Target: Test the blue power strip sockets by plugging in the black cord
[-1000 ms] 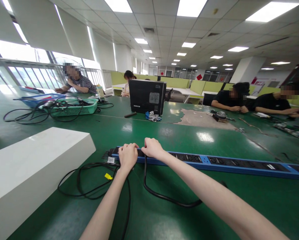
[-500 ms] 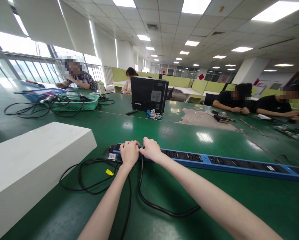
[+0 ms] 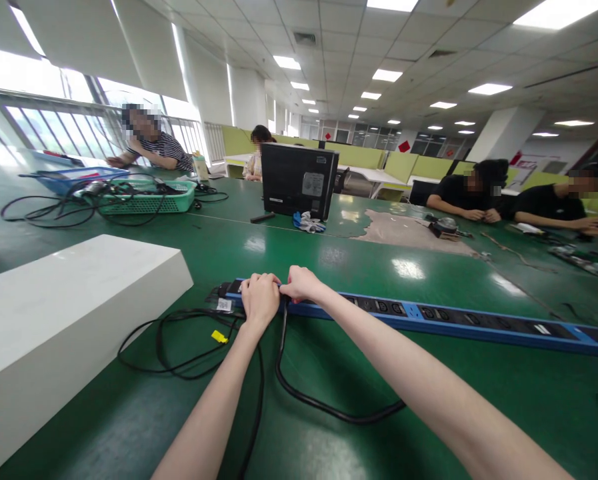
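Observation:
A long blue-and-black power strip (image 3: 459, 319) lies across the green table, its sockets facing up. My left hand (image 3: 261, 298) is closed over the strip near its left end, fingers wrapped over the far edge. Close beside it, my right hand (image 3: 301, 285) is in a fist at the strip, closed on the end of a thick black power cord (image 3: 285, 353). The plug is mostly hidden under the fingers. That cord drops from the strip and curves right beneath my right forearm. A thinner black cable (image 3: 166, 350) with a yellow tag (image 3: 219, 337) lies coiled left of my left wrist.
A white box (image 3: 89, 287) stands at the left. Further back are a green basket (image 3: 151, 203) of cables, a blue tray (image 3: 73, 179), a black computer case (image 3: 299, 180) and gloves (image 3: 309, 222). Several people sit around the table's far side.
My right hand has turned slightly into a tighter fist at the cord's end. My left hand keeps its hold on the strip. The view has shifted a little.

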`<action>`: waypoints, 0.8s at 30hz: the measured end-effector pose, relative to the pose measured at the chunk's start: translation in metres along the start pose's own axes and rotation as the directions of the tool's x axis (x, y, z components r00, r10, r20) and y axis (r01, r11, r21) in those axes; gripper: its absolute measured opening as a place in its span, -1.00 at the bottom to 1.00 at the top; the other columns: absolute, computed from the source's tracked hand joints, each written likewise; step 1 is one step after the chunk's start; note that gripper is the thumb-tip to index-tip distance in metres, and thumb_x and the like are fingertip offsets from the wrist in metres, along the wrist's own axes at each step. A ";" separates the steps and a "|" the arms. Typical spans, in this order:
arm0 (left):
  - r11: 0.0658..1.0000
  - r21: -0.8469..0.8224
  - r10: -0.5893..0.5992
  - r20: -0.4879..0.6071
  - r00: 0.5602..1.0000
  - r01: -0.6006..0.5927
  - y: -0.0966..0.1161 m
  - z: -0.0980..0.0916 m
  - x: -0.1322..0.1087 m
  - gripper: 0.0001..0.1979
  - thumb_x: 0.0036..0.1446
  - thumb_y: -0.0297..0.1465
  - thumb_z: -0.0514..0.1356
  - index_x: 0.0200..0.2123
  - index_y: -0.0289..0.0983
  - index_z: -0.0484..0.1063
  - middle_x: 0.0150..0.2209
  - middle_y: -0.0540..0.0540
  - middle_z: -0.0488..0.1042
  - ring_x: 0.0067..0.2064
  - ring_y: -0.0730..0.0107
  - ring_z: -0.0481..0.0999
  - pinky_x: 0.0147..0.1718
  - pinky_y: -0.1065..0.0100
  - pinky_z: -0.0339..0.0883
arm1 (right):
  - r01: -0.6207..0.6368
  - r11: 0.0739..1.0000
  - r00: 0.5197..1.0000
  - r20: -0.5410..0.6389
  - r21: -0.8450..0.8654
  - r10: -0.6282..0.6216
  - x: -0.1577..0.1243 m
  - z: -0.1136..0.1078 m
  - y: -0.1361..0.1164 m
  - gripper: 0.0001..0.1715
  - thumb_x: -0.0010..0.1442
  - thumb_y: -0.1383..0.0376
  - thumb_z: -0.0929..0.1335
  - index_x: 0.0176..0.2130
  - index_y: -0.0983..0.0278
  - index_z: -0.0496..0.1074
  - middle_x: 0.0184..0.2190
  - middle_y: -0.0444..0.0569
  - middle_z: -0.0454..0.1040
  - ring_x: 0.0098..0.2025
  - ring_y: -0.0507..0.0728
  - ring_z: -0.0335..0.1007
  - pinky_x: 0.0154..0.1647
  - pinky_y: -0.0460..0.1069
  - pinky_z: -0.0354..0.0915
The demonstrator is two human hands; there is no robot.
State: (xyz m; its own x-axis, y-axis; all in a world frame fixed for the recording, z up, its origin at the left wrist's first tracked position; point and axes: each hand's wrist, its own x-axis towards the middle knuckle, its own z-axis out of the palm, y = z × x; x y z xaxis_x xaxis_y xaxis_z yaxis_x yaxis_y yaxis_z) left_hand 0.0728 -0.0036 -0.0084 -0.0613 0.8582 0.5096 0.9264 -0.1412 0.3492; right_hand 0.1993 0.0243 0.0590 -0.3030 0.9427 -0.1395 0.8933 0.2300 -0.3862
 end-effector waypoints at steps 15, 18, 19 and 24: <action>1.000 0.010 -0.017 0.019 1.000 0.017 0.002 -0.003 0.003 -0.70 0.27 -0.43 -0.01 -0.28 -0.15 0.54 -0.18 -0.15 0.57 -0.02 0.07 0.38 0.00 0.09 0.07 | -0.046 0.998 0.964 0.259 -0.047 0.056 -0.010 -0.051 0.016 -0.42 0.14 -0.14 0.37 -0.47 0.32 0.51 -0.56 0.02 0.56 -0.56 0.14 0.53 -0.44 -0.02 0.44; 1.000 0.020 0.003 0.020 1.000 -0.003 0.003 -0.003 0.002 -0.71 0.27 -0.42 -0.01 -0.27 -0.14 0.54 -0.17 -0.14 0.57 -0.02 0.07 0.38 -0.01 0.10 0.07 | -0.062 0.993 0.950 0.298 -0.096 0.088 -0.012 -0.029 0.006 -0.43 0.23 -0.07 0.30 -0.49 0.32 0.52 -0.62 -0.01 0.53 -0.60 0.13 0.51 -0.41 -0.01 0.45; 1.000 0.023 0.008 0.020 1.000 -0.009 0.003 -0.003 0.002 -0.71 0.27 -0.42 -0.01 -0.27 -0.13 0.54 -0.17 -0.14 0.57 -0.02 0.08 0.37 -0.01 0.10 0.07 | -0.064 0.991 0.958 0.272 -0.119 0.094 -0.011 -0.023 0.002 -0.44 0.25 -0.04 0.29 -0.49 0.32 0.52 -0.64 -0.02 0.52 -0.61 0.12 0.51 -0.39 0.00 0.45; 0.999 0.051 0.002 0.022 1.000 -0.003 0.005 -0.003 0.001 -0.69 0.30 -0.41 -0.03 -0.26 -0.12 0.53 -0.18 -0.13 0.57 -0.02 0.09 0.36 -0.02 0.10 0.06 | -0.043 0.979 0.976 0.201 -0.201 0.084 -0.007 -0.019 -0.014 -0.60 0.22 0.12 0.34 -0.50 0.32 0.52 -0.69 -0.04 0.49 -0.60 0.13 0.52 -0.29 0.02 0.45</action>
State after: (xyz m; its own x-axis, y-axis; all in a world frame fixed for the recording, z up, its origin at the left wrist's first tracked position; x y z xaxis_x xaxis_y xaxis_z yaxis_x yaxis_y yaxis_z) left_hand 0.0759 -0.0046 -0.0034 -0.0515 0.8686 0.4929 0.9443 -0.1184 0.3071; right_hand 0.1953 0.0189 0.0828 -0.2873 0.8908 -0.3522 0.9539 0.2329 -0.1891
